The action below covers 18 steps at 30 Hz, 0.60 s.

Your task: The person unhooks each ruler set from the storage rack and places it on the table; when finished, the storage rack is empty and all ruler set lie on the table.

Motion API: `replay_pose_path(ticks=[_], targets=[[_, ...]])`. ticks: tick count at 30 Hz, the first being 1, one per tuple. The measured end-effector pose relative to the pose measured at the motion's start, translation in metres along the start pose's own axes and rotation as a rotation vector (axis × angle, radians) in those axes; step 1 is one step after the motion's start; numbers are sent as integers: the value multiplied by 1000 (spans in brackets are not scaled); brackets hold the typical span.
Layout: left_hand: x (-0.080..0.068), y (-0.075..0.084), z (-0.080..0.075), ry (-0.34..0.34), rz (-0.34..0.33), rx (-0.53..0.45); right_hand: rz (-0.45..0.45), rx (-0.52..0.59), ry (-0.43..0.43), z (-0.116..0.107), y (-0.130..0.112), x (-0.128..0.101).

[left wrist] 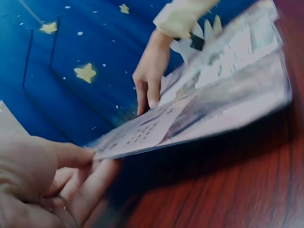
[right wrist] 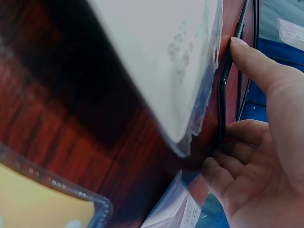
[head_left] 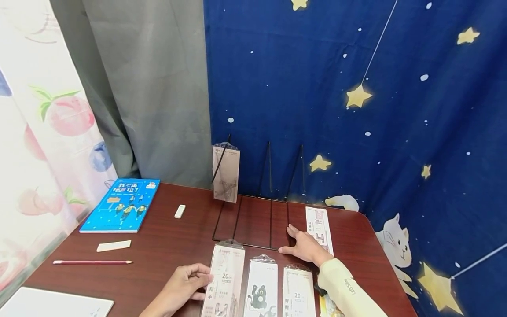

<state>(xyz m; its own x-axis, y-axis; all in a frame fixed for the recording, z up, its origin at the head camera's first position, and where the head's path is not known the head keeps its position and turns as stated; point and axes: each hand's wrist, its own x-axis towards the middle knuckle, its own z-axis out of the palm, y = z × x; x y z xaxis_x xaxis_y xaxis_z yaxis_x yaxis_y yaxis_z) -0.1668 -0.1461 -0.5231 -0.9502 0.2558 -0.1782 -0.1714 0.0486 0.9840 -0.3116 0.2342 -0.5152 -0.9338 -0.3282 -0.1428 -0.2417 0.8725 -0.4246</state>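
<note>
My left hand (head_left: 189, 281) pinches the left edge of a pink-white ruler set pack (head_left: 225, 275) printed "20 cm"; in the left wrist view thumb and fingers meet on its edge. At the front right corner of a black wire display rack (head_left: 249, 245), my right hand (head_left: 306, 247) holds the wire between thumb and fingers. One similar pack (head_left: 225, 176) hangs from the rack's left prong. Beside the left-hand pack lie a cat-print pack (head_left: 261, 284) and another 20 cm pack (head_left: 299, 288). A further pack (head_left: 317, 220) lies right of the rack, partly behind my right hand.
On the table's left are a blue book (head_left: 120, 204), a small white block (head_left: 180, 211), a white strip (head_left: 113, 245), a pencil (head_left: 93, 262) and a white pad (head_left: 59, 304). A yellow item (head_left: 328, 306) lies under my right forearm. Curtains (head_left: 150, 88) stand behind the table.
</note>
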Motion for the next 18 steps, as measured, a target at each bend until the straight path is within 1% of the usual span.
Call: replay_pose_path(ticks=[3, 5, 7, 10, 15, 18], targets=[[1, -5, 1, 69, 12, 110, 0, 5, -3, 0, -1, -1], [2, -5, 1, 99, 10, 172, 0, 5, -3, 0, -2, -1], [3, -6, 1, 110, 3, 219, 0, 6, -4, -1, -2, -1], [4, -4, 3, 109, -9, 260, 2, 9, -5, -2, -3, -2], [6, -1, 5, 108, -5, 316, 6, 9, 1, 0, -1, 0], [7, 1, 6, 129, 0, 366, 2, 2, 2, -1, -1, 0]])
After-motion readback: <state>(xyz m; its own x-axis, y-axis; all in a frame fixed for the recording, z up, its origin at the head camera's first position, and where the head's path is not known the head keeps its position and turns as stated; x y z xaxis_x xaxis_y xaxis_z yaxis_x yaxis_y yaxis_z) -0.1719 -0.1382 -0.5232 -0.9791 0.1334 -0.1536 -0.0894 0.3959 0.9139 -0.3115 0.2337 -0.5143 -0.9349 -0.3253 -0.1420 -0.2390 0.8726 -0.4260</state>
